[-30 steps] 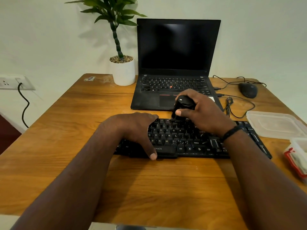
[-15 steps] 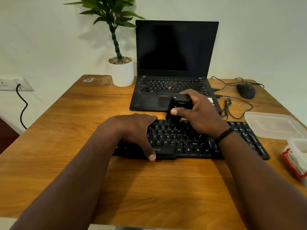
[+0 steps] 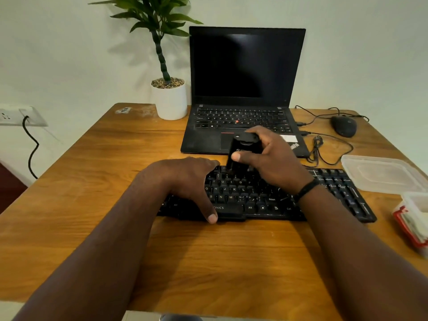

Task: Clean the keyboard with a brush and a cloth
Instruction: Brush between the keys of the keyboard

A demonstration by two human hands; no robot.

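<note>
Midway across the desk (image 3: 92, 181) lies the keyboard (image 3: 254, 195), the left hand (image 3: 185, 179) resting flat-fingered on its left half, the right hand (image 3: 271, 158) gripping a black brush (image 3: 240, 154) at its far edge, before a laptop (image 3: 245, 89), plant pot (image 3: 170, 101) and mouse (image 3: 344, 125).

Lighting is soft, even and moderately bright, with a warm cast on the table (image 3: 97, 172). The plant (image 3: 159, 24) throws a faint, diffuse shadow on the wall behind it, toward the left. The arms cast soft shadows on the near table surface. The laptop (image 3: 245, 66) screen shows a dim, broad reflection across its dark panel. Wide-angle distortion bends the table edges and stretches the forearms at the near corners. Focus is adequate at centre; fine detail softens toward the frame edges.
</note>
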